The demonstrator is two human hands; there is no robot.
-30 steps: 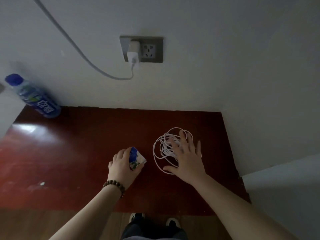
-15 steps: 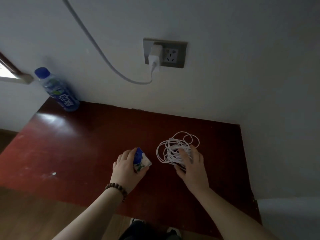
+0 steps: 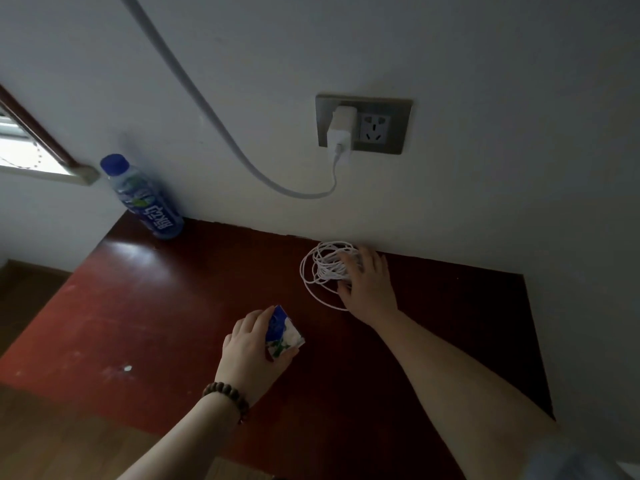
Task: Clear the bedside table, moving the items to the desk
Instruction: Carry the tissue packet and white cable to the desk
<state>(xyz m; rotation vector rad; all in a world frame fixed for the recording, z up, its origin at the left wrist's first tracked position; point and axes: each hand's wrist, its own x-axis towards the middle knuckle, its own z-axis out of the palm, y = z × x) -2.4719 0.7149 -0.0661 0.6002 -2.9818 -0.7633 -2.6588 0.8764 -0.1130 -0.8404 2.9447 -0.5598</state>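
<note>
Hands first: our left hand (image 3: 251,353) grips a small blue-and-white carton (image 3: 283,336), and our right hand (image 3: 367,285) rests curled over a loose white cable coil (image 3: 323,266) on the dark red bedside table (image 3: 173,306). We judge the cable light and floppy, best gathered whole. A blue bottle (image 3: 145,199) stands near the wall.

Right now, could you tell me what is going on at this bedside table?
A person is clearing the dark red bedside table. Their left hand grips a small blue and white packet, while the right hand closes over a coiled white cable near the wall. A blue-capped bottle stands untouched at the back left corner. A white charger sits plugged into the wall socket.
</note>
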